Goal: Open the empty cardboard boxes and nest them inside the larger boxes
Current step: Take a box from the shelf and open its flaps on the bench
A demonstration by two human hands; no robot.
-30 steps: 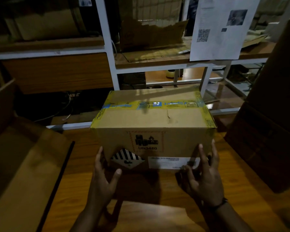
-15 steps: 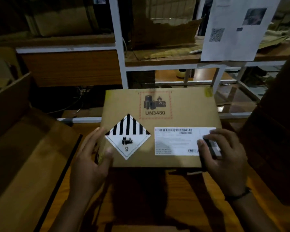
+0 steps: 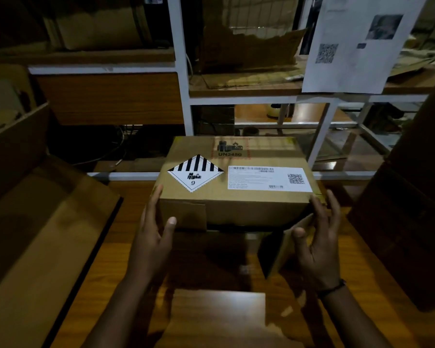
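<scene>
Dim room, box's (image 3: 236, 197) open end shadowed, your left hand (image 3: 153, 237) gripping its corner, right hand (image 3: 317, 244) pinching the flap (image 3: 279, 249).

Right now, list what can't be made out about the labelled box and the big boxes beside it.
- Labelled box, head view: whether it is empty; its walls and the dark hide the inside.
- White shipping label: print too small and blurred to read.
- Large open box at left: cut off by the frame edge.
- Dark box at right: cut off, deep shadow.
</scene>
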